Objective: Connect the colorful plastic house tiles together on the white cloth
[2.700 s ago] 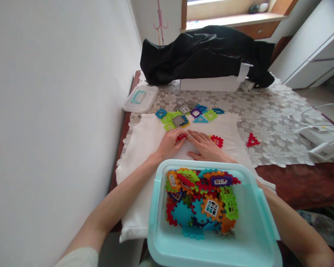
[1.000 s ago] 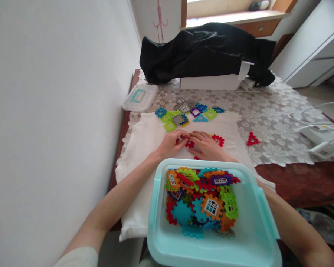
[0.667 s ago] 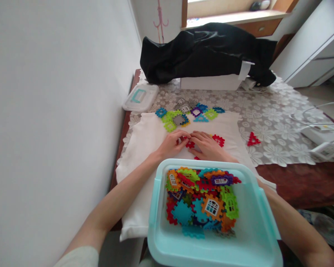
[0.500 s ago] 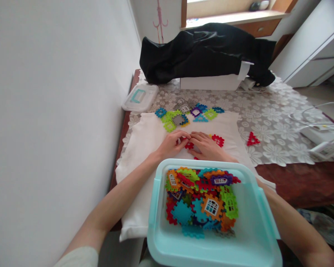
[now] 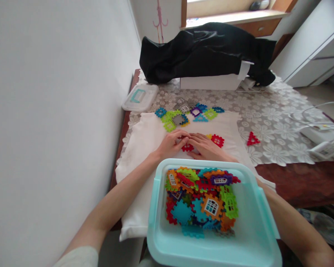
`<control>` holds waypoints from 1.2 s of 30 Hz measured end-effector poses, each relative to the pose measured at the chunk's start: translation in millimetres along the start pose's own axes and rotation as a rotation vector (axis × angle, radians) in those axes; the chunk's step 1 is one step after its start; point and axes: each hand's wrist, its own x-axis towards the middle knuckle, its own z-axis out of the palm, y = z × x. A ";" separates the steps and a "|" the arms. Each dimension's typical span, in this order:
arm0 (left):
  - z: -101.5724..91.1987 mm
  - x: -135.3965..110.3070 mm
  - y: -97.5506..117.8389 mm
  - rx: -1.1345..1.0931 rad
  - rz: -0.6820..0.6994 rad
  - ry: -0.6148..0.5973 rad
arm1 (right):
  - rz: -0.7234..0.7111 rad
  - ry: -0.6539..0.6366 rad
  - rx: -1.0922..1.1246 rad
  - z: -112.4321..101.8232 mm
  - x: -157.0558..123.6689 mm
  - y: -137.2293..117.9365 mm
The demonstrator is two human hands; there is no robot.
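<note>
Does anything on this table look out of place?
A red triangular plastic piece looks stray: it lies alone on the lace tablecloth, off the white cloth, well apart from the other interlocking plastic pieces grouped near the cloth's far edge.

From here I'd call this a room in a home. Past the hands (image 5: 171, 145), a floral lace cloth (image 5: 269, 137) covers the wooden table (image 5: 300, 181). Further ahead sits a windowsill (image 5: 233, 15), with a white cabinet (image 5: 317, 48) ahead to the right and a pink hook rack (image 5: 160, 15) ahead to the left.
</note>
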 end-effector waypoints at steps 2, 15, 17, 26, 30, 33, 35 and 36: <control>-0.4 -0.1 -0.2 0.006 -0.012 -0.002 | -0.033 -0.002 0.010 0.2 0.9 -1.5; -2.2 3.8 -2.3 -0.231 -0.278 0.118 | -0.020 -0.014 0.049 -3.6 1.7 -6.9; -3.3 5.2 -3.4 -0.373 -0.295 0.131 | -0.035 -0.025 0.074 -6.4 2.0 -8.5; -3.2 4.2 -4.0 -0.580 -0.334 0.102 | -0.090 -0.106 0.113 -10.5 2.5 -13.0; -1.9 4.6 -6.1 -0.722 -0.372 0.082 | -0.087 -0.127 0.114 -10.8 2.7 -12.3; 0.3 4.5 -8.1 -0.819 -0.394 0.057 | -0.067 -0.120 0.109 -10.6 2.4 -12.8; 1.9 3.8 -7.6 -0.842 -0.399 0.036 | -0.048 -0.109 0.104 -9.2 2.1 -13.1; 2.6 3.3 -6.7 -0.850 -0.399 0.023 | -0.035 -0.101 0.099 -7.9 2.1 -13.0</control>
